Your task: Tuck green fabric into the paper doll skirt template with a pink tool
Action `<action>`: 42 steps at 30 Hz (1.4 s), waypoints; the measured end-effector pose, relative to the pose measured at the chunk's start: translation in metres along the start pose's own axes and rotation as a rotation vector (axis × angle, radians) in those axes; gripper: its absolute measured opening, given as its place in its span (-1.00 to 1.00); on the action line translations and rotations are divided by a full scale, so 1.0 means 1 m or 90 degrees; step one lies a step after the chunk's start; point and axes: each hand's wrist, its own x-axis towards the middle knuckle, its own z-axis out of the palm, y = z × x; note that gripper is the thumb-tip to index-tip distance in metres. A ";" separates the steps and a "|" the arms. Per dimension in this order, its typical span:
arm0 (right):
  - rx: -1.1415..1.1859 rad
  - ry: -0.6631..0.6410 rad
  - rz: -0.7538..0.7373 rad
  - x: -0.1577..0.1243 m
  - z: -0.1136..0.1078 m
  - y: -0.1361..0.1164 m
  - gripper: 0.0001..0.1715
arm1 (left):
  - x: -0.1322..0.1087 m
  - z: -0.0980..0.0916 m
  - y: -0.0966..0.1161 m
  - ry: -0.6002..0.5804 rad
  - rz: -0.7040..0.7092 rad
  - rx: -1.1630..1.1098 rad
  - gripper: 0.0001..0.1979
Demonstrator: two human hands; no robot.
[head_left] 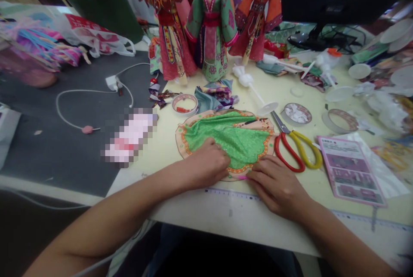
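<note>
A round piece of green fabric [232, 139] with an orange patterned border and a pale edge lies on the table, its surface wrinkled. My left hand [210, 163] rests on its lower left part with the fingers curled in; what they grip, if anything, is hidden. At the lower right edge of the cloth, my right hand [274, 182] has its thumb and fingers pressed together around something small and pink [241, 177], which touches the border. Scissors [292, 139] with one red and one yellow handle lie just beyond my right hand.
Dressed doll figures [213, 32] stand at the back. Tape rolls [185, 105], a white stand [254, 92] and fabric scraps [214, 96] lie beyond the cloth. A pink printed card [351, 171] is on the right; a blurred pink item [130, 137] and a white cable [69, 118] are on the left.
</note>
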 end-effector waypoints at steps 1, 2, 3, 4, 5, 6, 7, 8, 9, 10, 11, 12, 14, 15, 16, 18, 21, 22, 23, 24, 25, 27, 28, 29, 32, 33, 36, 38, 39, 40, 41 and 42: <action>0.001 0.000 0.000 0.000 0.000 0.000 -0.80 | 0.000 0.000 0.000 0.001 0.000 -0.002 -0.77; 0.001 0.000 0.001 0.000 0.000 0.000 -0.80 | 0.000 0.000 0.000 0.002 0.002 -0.003 -0.77; 0.001 0.001 0.002 -0.001 0.000 0.000 -0.80 | 0.000 0.000 0.000 0.003 0.003 -0.005 -0.77; 0.002 0.001 0.003 -0.001 0.000 0.000 -0.79 | 0.000 0.000 0.000 0.005 0.003 -0.006 -0.77; 0.003 0.001 0.005 -0.001 0.000 0.000 -0.79 | 0.000 0.000 0.000 0.009 0.004 -0.007 -0.77; 0.004 0.002 0.006 -0.001 0.000 0.000 -0.79 | -0.001 0.000 0.000 0.012 0.004 -0.007 -0.77; 0.004 0.003 0.006 -0.001 0.000 0.000 -0.79 | -0.001 0.000 0.000 0.015 0.005 -0.007 -0.76; 0.005 0.004 0.005 -0.001 0.001 0.000 -0.80 | -0.001 0.000 0.001 0.019 0.005 -0.006 -0.76; 0.005 0.006 0.004 0.000 0.001 0.000 -0.80 | -0.001 0.000 0.001 0.018 0.004 -0.005 -0.76; 0.005 0.008 0.002 0.000 0.001 0.000 -0.81 | -0.001 0.000 0.001 0.016 0.002 -0.003 -0.76; 0.006 0.009 0.001 0.000 0.001 0.000 -0.81 | -0.001 0.000 0.002 0.013 -0.001 -0.002 -0.76; 0.006 0.010 0.000 0.001 0.000 -0.001 -0.81 | 0.000 0.000 0.002 0.010 -0.005 -0.001 -0.75; 0.009 0.011 -0.001 0.001 0.000 -0.001 -0.81 | 0.000 0.000 0.003 0.009 -0.012 -0.001 -0.74; 0.010 0.011 -0.002 0.002 0.000 -0.001 -0.81 | 0.000 0.000 0.003 0.011 -0.014 -0.002 -0.74; 0.011 0.011 -0.002 0.002 -0.001 -0.002 -0.81 | 0.000 0.001 0.003 0.014 -0.015 -0.003 -0.74; 0.013 0.011 -0.003 0.002 -0.001 -0.002 -0.81 | 0.001 0.003 0.003 0.021 -0.016 -0.004 -0.75; 0.009 0.007 -0.002 0.002 -0.001 -0.002 -0.80 | 0.001 0.006 0.003 0.036 -0.017 0.001 -0.76; 0.006 0.007 -0.002 0.001 -0.001 -0.002 -0.80 | 0.001 0.006 0.003 0.042 -0.018 0.004 -0.76; 0.004 0.007 -0.002 0.001 -0.001 -0.002 -0.80 | 0.002 0.007 0.002 0.048 -0.018 0.005 -0.76; 0.002 0.008 -0.003 0.001 -0.001 -0.002 -0.81 | 0.002 0.008 0.002 0.051 -0.019 0.006 -0.75; 0.001 0.009 -0.004 0.001 -0.001 -0.002 -0.81 | 0.002 0.008 0.002 0.054 -0.020 0.006 -0.74; 0.003 0.009 -0.004 0.001 -0.001 -0.002 -0.82 | 0.002 0.008 0.002 0.059 -0.020 0.007 -0.73; 0.004 0.007 -0.004 0.001 -0.001 -0.002 -0.82 | 0.002 0.008 0.002 0.060 -0.021 0.007 -0.73; 0.005 0.006 -0.003 0.001 -0.001 -0.002 -0.82 | 0.002 0.008 0.002 0.061 -0.021 0.007 -0.73; 0.001 0.005 -0.001 0.000 -0.003 -0.003 -0.82 | 0.002 0.007 0.003 0.057 -0.022 0.004 -0.73; -0.001 0.010 -0.001 0.000 -0.003 -0.002 -0.83 | 0.002 0.007 0.003 0.053 -0.024 0.003 -0.73; -0.005 0.037 -0.003 0.001 -0.007 -0.001 -0.84 | 0.002 0.006 0.002 0.045 -0.032 -0.001 -0.74; -0.004 0.056 -0.005 0.001 -0.009 0.001 -0.83 | 0.003 0.006 0.001 0.040 -0.033 -0.008 -0.75; -0.004 0.064 -0.005 0.001 -0.009 0.002 -0.82 | 0.003 0.005 0.000 0.038 -0.030 -0.014 -0.75; -0.004 0.070 -0.004 0.001 -0.010 0.002 -0.82 | 0.003 0.005 -0.001 0.036 -0.025 -0.022 -0.74; -0.005 0.074 -0.003 0.002 -0.010 0.003 -0.82 | 0.003 0.005 -0.002 0.035 -0.019 -0.030 -0.73; -0.008 0.078 -0.001 0.001 -0.010 0.003 -0.81 | 0.002 0.005 -0.003 0.037 -0.014 -0.037 -0.72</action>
